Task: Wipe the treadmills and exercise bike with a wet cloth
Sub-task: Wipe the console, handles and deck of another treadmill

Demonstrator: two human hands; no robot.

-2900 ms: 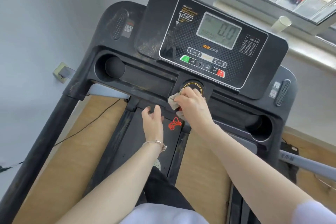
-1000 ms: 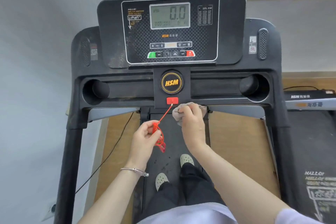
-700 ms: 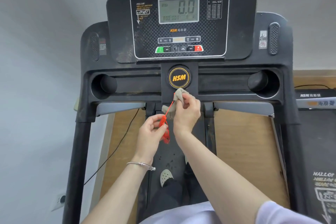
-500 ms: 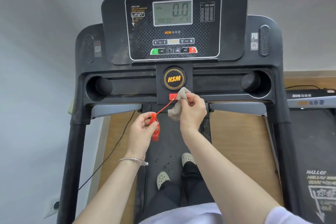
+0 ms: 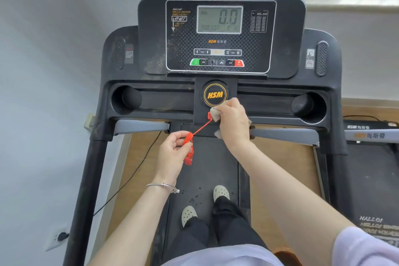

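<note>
- My left hand (image 5: 172, 153) is held over the treadmill (image 5: 103, 97) belt, fingers curled, pinching the red safety cord (image 5: 188, 147) so it runs taut up to the console.
- My right hand (image 5: 234, 121) grips the pale, crumpled cloth (image 5: 216, 112) and presses it against the console just below the round HSM badge (image 5: 215, 94), seemingly over the red key, which is mostly hidden.

Head-worn view, steeply down, close over treadmill console (image 5: 218, 36)
</note>
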